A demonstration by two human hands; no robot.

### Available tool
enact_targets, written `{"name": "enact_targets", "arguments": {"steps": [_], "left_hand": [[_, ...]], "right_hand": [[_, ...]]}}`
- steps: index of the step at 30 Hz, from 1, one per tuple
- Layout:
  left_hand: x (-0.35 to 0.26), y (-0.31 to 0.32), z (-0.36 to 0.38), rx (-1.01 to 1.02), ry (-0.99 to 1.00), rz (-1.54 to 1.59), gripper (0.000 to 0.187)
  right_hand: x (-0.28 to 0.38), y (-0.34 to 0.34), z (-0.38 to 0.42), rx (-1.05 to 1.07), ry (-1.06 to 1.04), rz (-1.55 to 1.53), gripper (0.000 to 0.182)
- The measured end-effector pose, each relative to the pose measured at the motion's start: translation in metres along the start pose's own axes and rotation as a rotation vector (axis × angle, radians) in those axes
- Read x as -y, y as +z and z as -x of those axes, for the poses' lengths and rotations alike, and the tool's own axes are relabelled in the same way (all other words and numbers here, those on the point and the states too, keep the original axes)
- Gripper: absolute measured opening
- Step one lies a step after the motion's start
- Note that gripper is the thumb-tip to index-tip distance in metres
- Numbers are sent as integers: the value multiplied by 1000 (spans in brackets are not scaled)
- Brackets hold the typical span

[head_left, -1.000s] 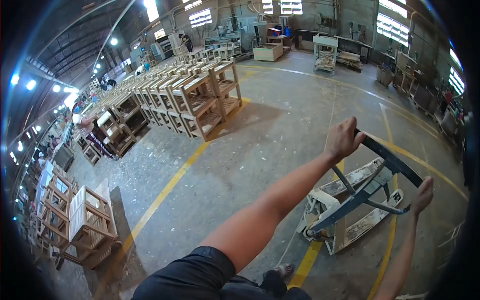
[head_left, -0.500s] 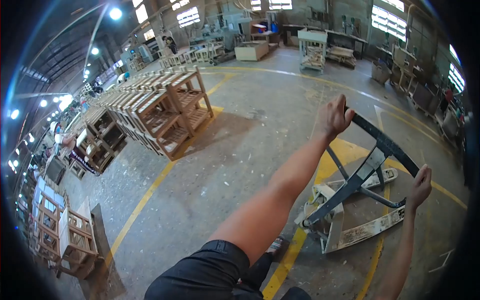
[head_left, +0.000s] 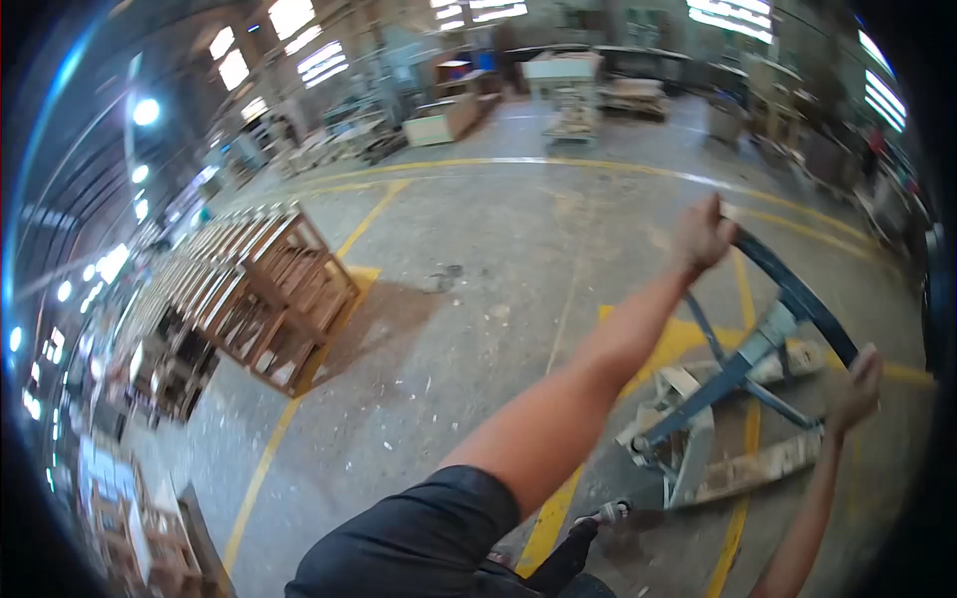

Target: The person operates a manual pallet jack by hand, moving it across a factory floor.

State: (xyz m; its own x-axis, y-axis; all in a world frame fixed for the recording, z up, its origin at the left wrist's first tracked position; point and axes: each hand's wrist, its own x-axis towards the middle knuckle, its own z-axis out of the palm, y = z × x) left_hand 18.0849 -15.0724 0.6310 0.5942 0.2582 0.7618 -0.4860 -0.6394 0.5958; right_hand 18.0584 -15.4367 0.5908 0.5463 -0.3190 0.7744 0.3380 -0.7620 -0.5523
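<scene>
A worn hand pallet truck point(head_left: 688, 399) stands on the floor at the right of the head view, its pale, scuffed forks point(head_left: 763, 463) low to the ground. From its base a grey steering arm slants up to a dark crossbar handle point(head_left: 790, 289). My left hand point(head_left: 706, 239) is closed around the upper left end of that handle. At the other end, my right hand point(head_left: 855, 392) grips the bar, slightly blurred. My left arm reaches across the middle of the view from a dark sleeve. A foot in a dark shoe point(head_left: 610, 512) shows below, near the truck.
Stacked wooden shelf frames point(head_left: 249, 289) stand at left beside a yellow floor line point(head_left: 261, 468). More wooden pieces point(head_left: 150, 533) lie at lower left. A workbench point(head_left: 563, 75) and machinery line the far wall. Concrete floor point(head_left: 459, 379) stretches between the frames and me.
The view has swung, and the shelf frames now sit farther left and lower. Both hands stay on the handle, which appears a little farther right and lower in view.
</scene>
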Motion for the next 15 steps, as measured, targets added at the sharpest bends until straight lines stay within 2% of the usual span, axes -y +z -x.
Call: {"name": "enact_targets", "arguments": {"steps": [1,2,3,4,5,7,11,13,15], "left_hand": [[21,24,-17,69,-127,76,30],[26,47,-25,-55,-98,24,18],[41,75,-40,-122,-1,-44,22],[33,82,-91,-132,44,-72,23],[49,110,-109,-126,103,-81,25],[86,164,-134,-123,109,-58,25],[126,278,-205,-22,96,-9,25],[161,344,-240,-17,67,-10,23],[184,394,-276,30,59,13,21]], "right_hand": [[-36,34,-14,27,54,-115,38],[-85,67,-32,106,-24,-8,43],[-106,87,-43,79,-41,-30,43],[-82,96,-98,45,-61,-28,43],[-82,125,-112,56,-78,-51,43],[-93,149,-122,59,115,105,41],[-152,216,-193,72,118,171,40],[-205,262,-224,35,26,157,40],[-222,297,-258,-3,17,142,36]]}}
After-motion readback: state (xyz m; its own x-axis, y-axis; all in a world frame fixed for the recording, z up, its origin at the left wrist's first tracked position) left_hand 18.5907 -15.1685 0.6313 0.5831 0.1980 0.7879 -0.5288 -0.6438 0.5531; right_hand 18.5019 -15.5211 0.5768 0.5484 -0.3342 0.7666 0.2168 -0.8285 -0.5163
